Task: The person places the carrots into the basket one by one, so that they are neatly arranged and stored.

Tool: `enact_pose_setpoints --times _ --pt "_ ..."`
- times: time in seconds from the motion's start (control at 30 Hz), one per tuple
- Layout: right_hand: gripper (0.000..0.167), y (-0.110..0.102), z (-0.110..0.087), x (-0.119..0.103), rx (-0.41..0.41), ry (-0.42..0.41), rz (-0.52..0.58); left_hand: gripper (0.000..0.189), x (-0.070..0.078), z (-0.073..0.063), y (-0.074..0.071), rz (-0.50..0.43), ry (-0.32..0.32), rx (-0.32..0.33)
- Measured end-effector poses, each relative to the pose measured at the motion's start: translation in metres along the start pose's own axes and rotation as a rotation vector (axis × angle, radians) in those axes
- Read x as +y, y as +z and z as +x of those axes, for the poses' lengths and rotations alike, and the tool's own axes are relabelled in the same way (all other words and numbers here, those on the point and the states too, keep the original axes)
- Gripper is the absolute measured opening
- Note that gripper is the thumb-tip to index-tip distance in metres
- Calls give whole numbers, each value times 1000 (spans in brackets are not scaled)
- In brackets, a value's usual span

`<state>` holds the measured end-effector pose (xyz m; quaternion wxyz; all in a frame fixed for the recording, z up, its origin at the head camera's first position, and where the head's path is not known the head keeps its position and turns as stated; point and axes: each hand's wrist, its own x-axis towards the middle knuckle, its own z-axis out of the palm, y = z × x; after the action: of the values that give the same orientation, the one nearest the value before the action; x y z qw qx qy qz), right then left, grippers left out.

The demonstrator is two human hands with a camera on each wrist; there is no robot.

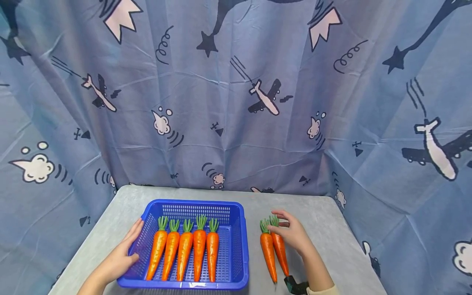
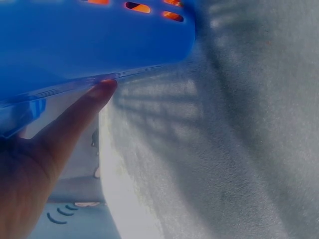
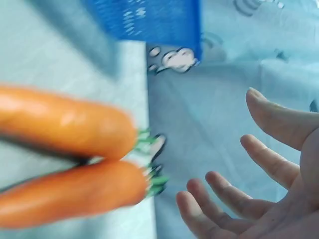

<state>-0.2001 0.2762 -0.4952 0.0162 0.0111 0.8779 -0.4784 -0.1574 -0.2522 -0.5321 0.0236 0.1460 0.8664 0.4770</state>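
Observation:
A blue plastic basket [image 1: 244,246] holds several orange carrots [image 1: 185,252] with green tops, lying side by side. My left hand [image 1: 117,259] rests against the basket's left outer side, fingers extended; in the left wrist view its straight thumb [image 2: 75,117] touches the blue wall. To the right of the basket lie two more carrots, a left one [image 1: 268,250] and a right one [image 1: 279,250]. My right hand [image 1: 293,234] hovers by their green tops, fingers spread and slightly bent. The right wrist view shows a gap between this hand [image 3: 269,184] and the carrots [image 3: 75,194].
Everything stands on a pale grey table [image 1: 324,229]. Behind it and at both sides hangs a blue curtain [image 1: 236,131] printed with planes and clouds. A black device [image 1: 295,284] sits at the right wrist.

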Motion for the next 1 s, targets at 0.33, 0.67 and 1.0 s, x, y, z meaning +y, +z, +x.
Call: enact_pose_setpoints --times 0.33,0.67,1.0 --pt "66 1 -2 52 -87 159 -47 92 0 1 0 -9 -29 -6" --pt "76 7 7 68 -159 174 -35 92 0 2 -1 -2 -43 -11" --pt "76 0 15 62 -126 168 43 91 0 0 0 11 -10 6"
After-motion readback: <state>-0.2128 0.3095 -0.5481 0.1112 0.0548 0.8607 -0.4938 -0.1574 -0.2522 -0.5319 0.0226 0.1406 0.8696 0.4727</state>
